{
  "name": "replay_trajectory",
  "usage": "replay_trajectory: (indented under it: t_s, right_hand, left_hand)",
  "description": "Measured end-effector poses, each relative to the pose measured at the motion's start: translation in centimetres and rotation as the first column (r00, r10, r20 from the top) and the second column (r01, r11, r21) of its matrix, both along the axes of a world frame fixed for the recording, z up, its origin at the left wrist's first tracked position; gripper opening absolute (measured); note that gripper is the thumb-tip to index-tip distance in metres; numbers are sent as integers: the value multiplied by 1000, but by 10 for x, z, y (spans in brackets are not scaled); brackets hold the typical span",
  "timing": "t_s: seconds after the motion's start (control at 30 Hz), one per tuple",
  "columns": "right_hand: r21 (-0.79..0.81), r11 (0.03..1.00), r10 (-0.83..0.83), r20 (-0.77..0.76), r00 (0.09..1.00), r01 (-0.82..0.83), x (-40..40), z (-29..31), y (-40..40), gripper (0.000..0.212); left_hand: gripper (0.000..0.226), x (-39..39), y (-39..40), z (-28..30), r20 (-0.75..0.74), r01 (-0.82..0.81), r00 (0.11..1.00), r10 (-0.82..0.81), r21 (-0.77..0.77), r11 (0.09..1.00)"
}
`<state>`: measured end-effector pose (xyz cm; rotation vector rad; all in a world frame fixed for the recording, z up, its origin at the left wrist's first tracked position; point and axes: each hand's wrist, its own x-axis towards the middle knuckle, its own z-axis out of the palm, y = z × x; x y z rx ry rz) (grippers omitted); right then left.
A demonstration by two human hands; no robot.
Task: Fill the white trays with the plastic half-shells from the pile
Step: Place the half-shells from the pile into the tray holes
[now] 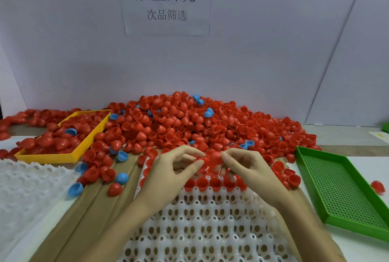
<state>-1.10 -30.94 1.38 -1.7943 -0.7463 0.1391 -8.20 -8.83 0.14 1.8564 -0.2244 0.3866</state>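
Observation:
A big pile of red half-shells [189, 122], with a few blue ones mixed in, lies against the back wall. In front of me sits a white tray [202, 226] with round sockets; its far rows hold red shells [214, 183]. Both hands hover over those far rows. My left hand [168, 169] pinches a red shell between thumb and fingers. My right hand [248, 167] pinches another red shell [214, 157] beside it. The hands hide part of the filled rows.
A yellow tray [69, 155] at the left holds red shells and a blue one. A green perforated tray [341, 190] lies at the right. More white trays [27, 188] sit stacked at the near left. Loose red and blue shells are scattered on the cardboard.

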Motion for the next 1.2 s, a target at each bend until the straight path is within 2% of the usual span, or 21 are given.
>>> replay_trajectory:
  t_s: [0.1,0.3,0.57,0.7,0.87,1.0,1.2]
  right_hand:
    - [29,1000,-4,40,999,3,0,0,1,19]
    - [36,999,8,30,1000,-9,2,-3,-1,19]
    - [70,997,-26,8,1000,26,3,-11,5,22]
    - [96,994,-57,118,991,45,0,-8,6,16]
    - [112,992,-86,255,963,59,-3,-3,7,26]
    - [-12,998,-57,320,946,64,-2,-7,8,17]
    - [48,997,-71,302,951,59,-3,-2,5,28]
  left_hand:
    - [11,0,1,-2,-14,2,1000,-2,16,1000]
    - [12,0,-1,-3,-33,18,999,-17,12,1000]
    - [16,-6,-8,5,-88,82,992,-88,-69,994]
    - [11,-7,-10,5,-37,-15,999,14,-35,999]
    - [21,-10,-14,3,56,-110,992,109,22,994]
    - [25,-11,-18,3,79,-16,997,14,32,999]
    - [19,-11,-16,6,55,75,996,-77,34,997]
